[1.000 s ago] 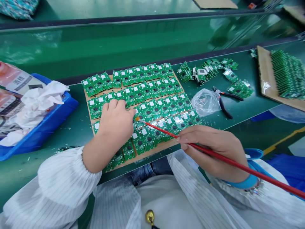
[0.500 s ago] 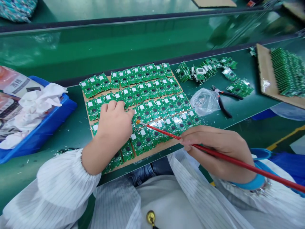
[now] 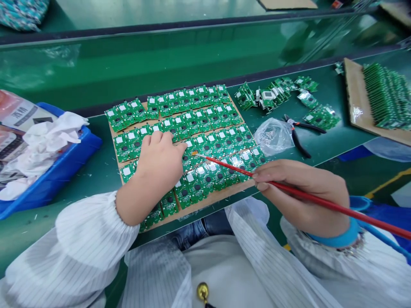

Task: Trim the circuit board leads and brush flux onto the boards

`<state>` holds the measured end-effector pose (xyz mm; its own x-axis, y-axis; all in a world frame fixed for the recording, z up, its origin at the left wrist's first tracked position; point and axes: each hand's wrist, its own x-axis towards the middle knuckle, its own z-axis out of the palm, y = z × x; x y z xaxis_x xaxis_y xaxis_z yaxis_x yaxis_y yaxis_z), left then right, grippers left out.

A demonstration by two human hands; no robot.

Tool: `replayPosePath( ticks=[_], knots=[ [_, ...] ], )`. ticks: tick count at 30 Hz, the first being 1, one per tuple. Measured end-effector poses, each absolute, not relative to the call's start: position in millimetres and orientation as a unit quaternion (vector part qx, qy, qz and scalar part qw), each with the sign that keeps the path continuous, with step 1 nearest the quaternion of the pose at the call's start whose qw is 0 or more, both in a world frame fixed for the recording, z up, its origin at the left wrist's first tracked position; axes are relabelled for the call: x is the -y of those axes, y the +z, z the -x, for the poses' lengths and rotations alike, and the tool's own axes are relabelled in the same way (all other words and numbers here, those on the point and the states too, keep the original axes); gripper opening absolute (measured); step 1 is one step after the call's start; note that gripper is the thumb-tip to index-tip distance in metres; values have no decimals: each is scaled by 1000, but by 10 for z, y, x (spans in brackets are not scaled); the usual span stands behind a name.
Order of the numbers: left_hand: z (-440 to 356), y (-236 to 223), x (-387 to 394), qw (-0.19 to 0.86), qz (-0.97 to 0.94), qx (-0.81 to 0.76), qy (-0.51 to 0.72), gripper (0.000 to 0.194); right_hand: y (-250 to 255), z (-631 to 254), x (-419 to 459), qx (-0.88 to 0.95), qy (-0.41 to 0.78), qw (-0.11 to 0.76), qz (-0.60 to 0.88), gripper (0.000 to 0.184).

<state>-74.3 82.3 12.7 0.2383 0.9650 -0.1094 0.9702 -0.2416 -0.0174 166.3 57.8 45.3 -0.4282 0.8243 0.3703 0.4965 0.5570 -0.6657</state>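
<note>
Here's the brush (image 3: 302, 195), long, thin and red, slanting in the right hand (image 3: 316, 182), its orange tip right at the boards (image 3: 207, 147); contact's hard to call. And those boards: green, white-patched, dark-dotted, flat in packed rows on brown cardboard (image 3: 212, 199)!

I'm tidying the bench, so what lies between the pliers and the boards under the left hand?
A clear plastic bag lies between the pliers and the boards under the left hand; the head view shows it.
</note>
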Motion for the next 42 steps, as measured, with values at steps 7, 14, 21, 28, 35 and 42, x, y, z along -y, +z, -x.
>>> replayPosePath(
  ticks=[7,14,21,28,35,42],
  knots=[
    [694,101,-902,26,-791,-608,-52,44,445,-1590,-646,830,235,329,385,16],
    [678,117,-899,11,-790,-609,-68,42,544,-1681,-646,847,233,292,377,15],
    [672,122,-904,4,-789,-610,-73,42,524,-1826,-614,828,220,318,406,15],
    [570,165,-979,22,-791,-606,-81,46,430,-1848,-685,803,221,348,431,16],
    [457,147,-1069,43,-797,-597,-81,45,442,-1770,-730,828,214,330,399,13],
    [442,147,-1099,31,-798,-594,-99,44,525,-1883,-698,839,207,309,396,16]
  ],
)
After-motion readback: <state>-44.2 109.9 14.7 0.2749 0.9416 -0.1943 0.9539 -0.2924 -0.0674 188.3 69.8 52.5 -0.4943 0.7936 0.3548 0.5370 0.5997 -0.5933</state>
